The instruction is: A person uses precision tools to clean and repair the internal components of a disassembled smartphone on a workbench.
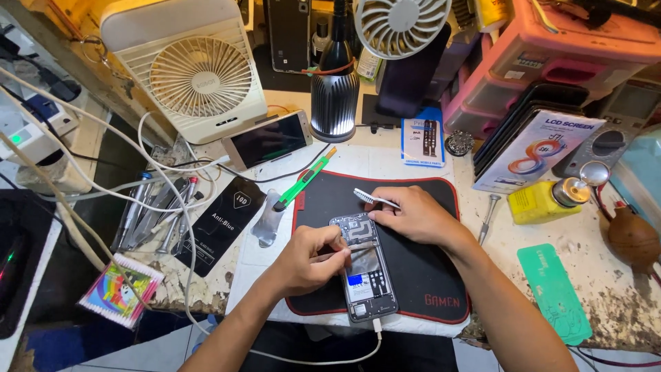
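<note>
On a cluttered workbench (606, 275), both hands work an opened phone (365, 272).

**Colour and Pattern Survey of the Bench**

The work mat (427, 275) is showing black with a red stitched border and red lettering at its 5 o'clock corner. The opened phone (365, 269) on it is showing grey and silver, with a blue label mid-body. At 11 o'clock from the mat, a utility knife (303, 180) is showing bright green with an orange tip. At 10 o'clock, the box fan (196, 76) is presenting cream-white with radial slats. At 3 o'clock, a squeeze bottle (540, 201) is showing yellow beside a teal-green card (554, 293). At 8 o'clock, a swab box (118, 291) is displaying a rainbow print with pink striped edging. The storage drawers (551, 55) at 1 o'clock are appearing pink.
</note>
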